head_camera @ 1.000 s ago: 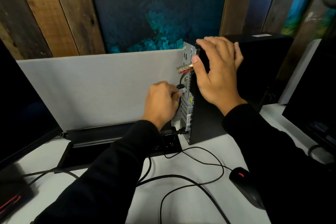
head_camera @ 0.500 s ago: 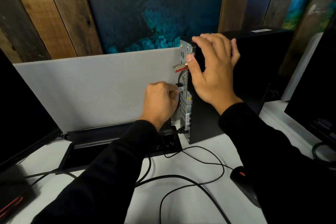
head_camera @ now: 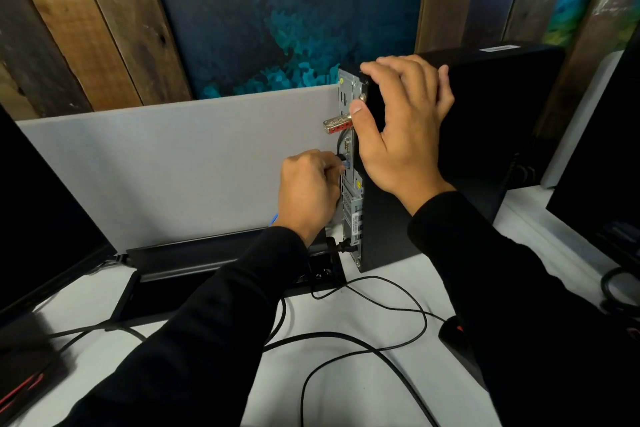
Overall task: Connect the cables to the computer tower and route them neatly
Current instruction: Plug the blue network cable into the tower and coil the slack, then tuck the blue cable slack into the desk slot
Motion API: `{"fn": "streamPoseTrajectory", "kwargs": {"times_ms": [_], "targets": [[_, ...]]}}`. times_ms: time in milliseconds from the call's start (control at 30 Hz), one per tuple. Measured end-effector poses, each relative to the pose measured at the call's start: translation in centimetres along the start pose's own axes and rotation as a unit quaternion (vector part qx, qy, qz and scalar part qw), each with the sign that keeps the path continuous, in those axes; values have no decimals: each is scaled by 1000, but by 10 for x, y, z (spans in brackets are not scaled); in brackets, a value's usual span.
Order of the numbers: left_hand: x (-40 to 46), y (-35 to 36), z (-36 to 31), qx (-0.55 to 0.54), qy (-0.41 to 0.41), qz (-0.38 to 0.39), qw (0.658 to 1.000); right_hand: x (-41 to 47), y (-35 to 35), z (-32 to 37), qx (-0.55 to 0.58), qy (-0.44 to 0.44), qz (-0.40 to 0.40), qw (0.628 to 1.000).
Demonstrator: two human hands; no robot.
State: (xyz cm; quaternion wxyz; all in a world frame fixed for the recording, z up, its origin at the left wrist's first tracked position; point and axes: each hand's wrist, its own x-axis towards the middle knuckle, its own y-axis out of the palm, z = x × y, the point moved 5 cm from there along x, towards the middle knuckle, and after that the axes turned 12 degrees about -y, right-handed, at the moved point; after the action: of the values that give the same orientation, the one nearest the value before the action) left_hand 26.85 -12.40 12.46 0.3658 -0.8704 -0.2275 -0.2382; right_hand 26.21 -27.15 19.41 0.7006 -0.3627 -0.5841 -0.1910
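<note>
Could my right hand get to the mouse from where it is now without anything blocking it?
Probably yes. The right hand only rests on the tower's top rear corner, and the mouse lies on the desk just under that forearm. Only thin loose cables lie nearby, left of the mouse.

We see both arms covered in long black sleeves, plain and without any marking or pattern, the soft fabric gathering in loose folds along the forearms. Each sleeve ends at the wrist. Our left hand [head_camera: 308,192] and right hand [head_camera: 403,125] are bare, with no gloves, rings or watch, and short-trimmed nails on the fingers [head_camera: 356,110].
</note>
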Motion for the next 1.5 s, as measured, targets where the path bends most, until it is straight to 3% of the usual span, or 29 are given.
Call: {"fn": "streamPoseTrajectory", "kwargs": {"times_ms": [333, 433, 533, 600, 667, 800, 900, 1000, 1167, 1367, 1500], "targets": [[-35, -25, 10, 24, 34, -12, 999, -14, -10, 3, 12, -9, 46, 999], [-57, -57, 68, 9, -75, -36, 996, -44, -23, 9, 45, 6, 21, 999], [-68, -66, 130, 113, -190, 71, 973, -88, -26, 26, 75, 9, 13, 997], [-78, -55, 147, 172, -191, 170, 952, -114, -16, 44, 110, -11, 49, 993], [-84, -47, 155, 174, -185, 206, 945, -133, -2, 58, 164, -35, 88, 982], [-92, -46, 171, 171, -208, 207, 941, -161, 15, 66, 225, -16, 158, 961], [-102, -46, 186, 126, -271, 311, 902, -180, 16, 62, 231, 9, 186, 955], [-108, -45, 192, 93, -230, 356, 901, -191, 19, 57, 240, 43, 211, 947], [-110, -30, 184, 159, -128, 409, 889, -197, 29, 56, 256, 70, 249, 931], [-100, -26, 187, 197, -158, 455, 854, -201, 25, 48, 258, 87, 269, 924], [-94, -35, 181, 114, -164, 375, 905, -207, 21, 41, 254, 95, 280, 921]]}}
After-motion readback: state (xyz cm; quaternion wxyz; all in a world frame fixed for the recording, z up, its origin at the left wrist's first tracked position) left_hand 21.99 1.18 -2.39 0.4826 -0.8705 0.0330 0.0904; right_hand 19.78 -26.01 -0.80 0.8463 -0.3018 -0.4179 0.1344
